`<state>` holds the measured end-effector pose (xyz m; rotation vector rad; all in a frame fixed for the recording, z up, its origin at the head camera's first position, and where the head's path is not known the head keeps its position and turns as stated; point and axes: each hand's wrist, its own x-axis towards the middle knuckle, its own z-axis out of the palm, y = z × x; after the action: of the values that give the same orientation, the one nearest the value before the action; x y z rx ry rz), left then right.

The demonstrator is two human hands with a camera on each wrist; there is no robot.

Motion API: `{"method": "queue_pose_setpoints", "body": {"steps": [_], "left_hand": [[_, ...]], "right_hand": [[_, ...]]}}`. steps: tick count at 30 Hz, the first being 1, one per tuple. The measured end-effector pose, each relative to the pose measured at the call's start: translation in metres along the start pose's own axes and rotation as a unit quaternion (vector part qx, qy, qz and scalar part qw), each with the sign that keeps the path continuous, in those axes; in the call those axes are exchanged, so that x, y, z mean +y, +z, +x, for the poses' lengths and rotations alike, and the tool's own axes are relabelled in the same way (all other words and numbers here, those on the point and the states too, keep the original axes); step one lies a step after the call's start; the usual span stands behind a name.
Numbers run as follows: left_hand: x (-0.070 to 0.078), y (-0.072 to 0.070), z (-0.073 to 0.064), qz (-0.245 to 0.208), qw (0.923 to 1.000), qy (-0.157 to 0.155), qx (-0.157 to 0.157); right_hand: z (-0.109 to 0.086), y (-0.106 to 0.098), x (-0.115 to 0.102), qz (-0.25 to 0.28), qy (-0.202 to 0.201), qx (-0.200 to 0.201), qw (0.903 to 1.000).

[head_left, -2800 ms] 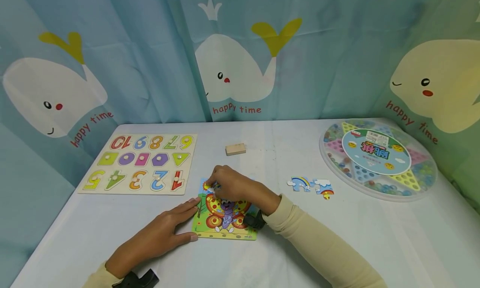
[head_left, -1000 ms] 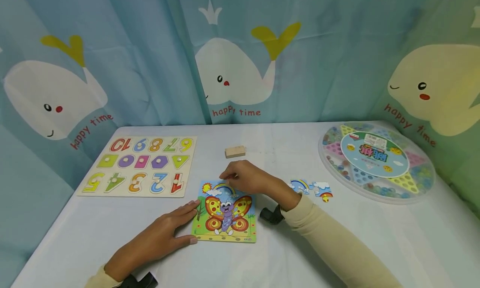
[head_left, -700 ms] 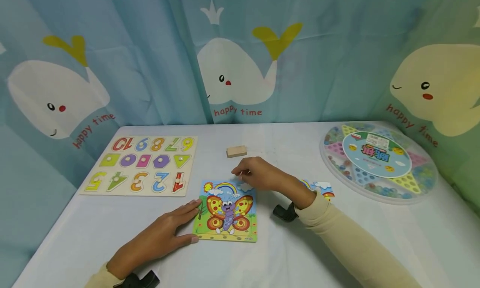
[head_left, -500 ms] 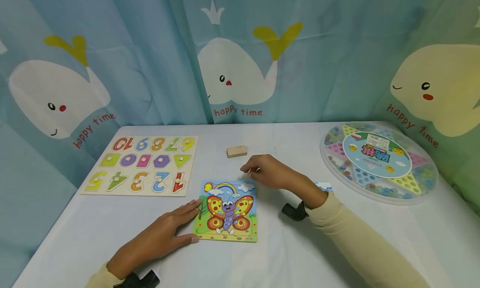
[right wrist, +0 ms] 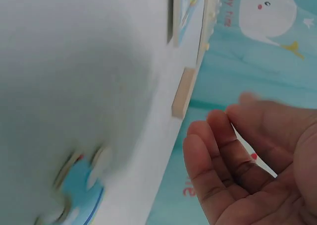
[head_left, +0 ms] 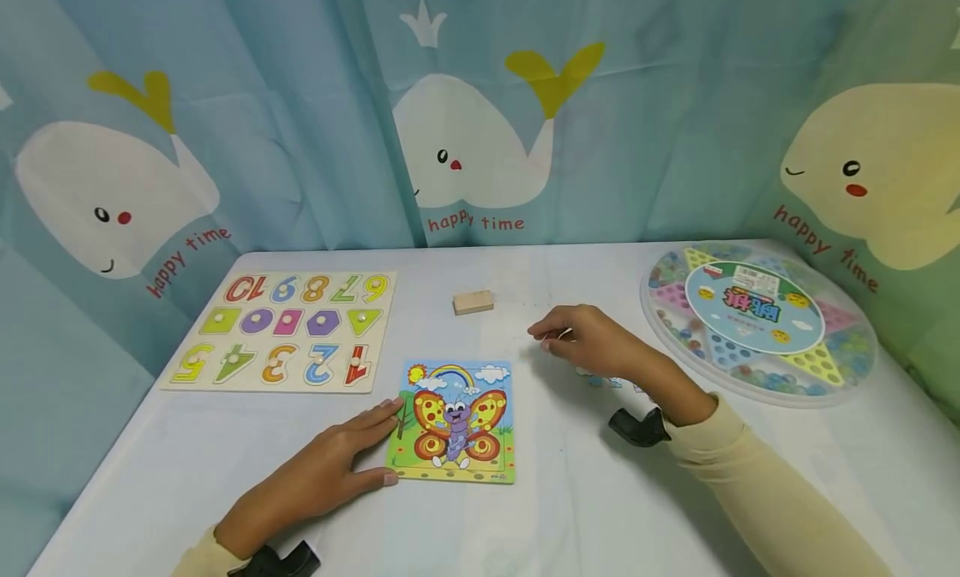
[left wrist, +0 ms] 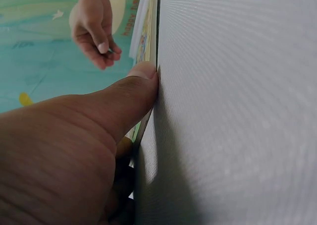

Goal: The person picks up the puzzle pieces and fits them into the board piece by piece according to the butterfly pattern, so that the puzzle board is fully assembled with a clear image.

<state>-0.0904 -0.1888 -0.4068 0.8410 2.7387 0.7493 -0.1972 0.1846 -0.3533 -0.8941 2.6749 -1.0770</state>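
A square butterfly jigsaw puzzle (head_left: pixel 456 423) lies flat on the white table, its picture area filled. My left hand (head_left: pixel 322 456) rests at its left side, fingers extended, with the thumb (left wrist: pixel 141 81) touching the board's edge. Right of the puzzle, my right hand (head_left: pixel 596 341) hovers over the table with loosely bent fingers. In the right wrist view nothing shows between those fingers (right wrist: pixel 200 163). Beneath that hand, the loose blue puzzle pieces (right wrist: pixel 81 190) lie on the cloth, mostly hidden by the hand in the head view.
A wooden number-and-shape board (head_left: pixel 288 331) lies at the back left. Behind the butterfly puzzle sits a small wooden block (head_left: pixel 473 302). A round Chinese checkers set (head_left: pixel 757 323) with marbles occupies the back right. The whale-print curtain (head_left: pixel 472 143) hangs behind the table.
My right hand has lifted off the top of the butterfly puzzle and moved right, over the loose pieces, uncovering the picture's sky. The left hand has stayed in place.
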Motion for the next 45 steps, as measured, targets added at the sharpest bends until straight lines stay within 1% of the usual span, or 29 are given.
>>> {"method": "queue_pose_setpoints", "body": {"steps": [8, 14, 18, 21, 24, 27, 31, 35, 37, 42, 45], "left_hand": [[0.0, 0.002, 0.0, -0.006, 0.9999, -0.011, -0.003], [0.0, 0.001, 0.0, -0.001, 0.9999, -0.011, -0.003], [0.001, 0.001, 0.0, -0.004, 0.9999, -0.011, -0.003], [0.001, 0.001, 0.001, -0.006, 0.9999, -0.01, -0.004], [0.001, 0.0, 0.001, -0.006, 0.9999, -0.01, -0.004], [0.0, 0.001, 0.0, -0.007, 0.9999, -0.013, -0.004], [0.0, 0.002, 0.0, -0.01, 0.9998, -0.016, -0.005], [0.001, 0.001, 0.0, -0.012, 0.9998, -0.013, -0.006], [0.001, 0.001, 0.0, -0.01, 0.9999, -0.012, -0.005], [0.0, 0.001, 0.0, -0.006, 0.9999, -0.011, -0.004], [-0.001, 0.001, 0.0, -0.006, 0.9999, -0.01, -0.003]], "right_hand": [[-0.017, -0.01, 0.013, -0.024, 0.018, 0.003, 0.9995], [-0.031, -0.02, 0.02, -0.025, 0.023, 0.001, 0.9994], [-0.041, -0.025, 0.028, -0.045, 0.035, 0.01, 0.9983], [-0.049, -0.028, 0.032, -0.051, 0.046, 0.016, 0.9975], [-0.054, -0.031, 0.034, -0.052, 0.049, 0.015, 0.9973], [-0.057, -0.033, 0.037, -0.056, 0.05, 0.01, 0.9971], [-0.057, -0.033, 0.04, -0.063, 0.061, 0.004, 0.9961], [-0.057, -0.032, 0.041, -0.063, 0.072, 0.004, 0.9954], [-0.058, -0.031, 0.041, -0.059, 0.073, -0.002, 0.9956], [-0.056, -0.028, 0.042, -0.065, 0.059, -0.024, 0.9958], [-0.054, -0.026, 0.042, -0.075, 0.058, -0.023, 0.9952]]}}
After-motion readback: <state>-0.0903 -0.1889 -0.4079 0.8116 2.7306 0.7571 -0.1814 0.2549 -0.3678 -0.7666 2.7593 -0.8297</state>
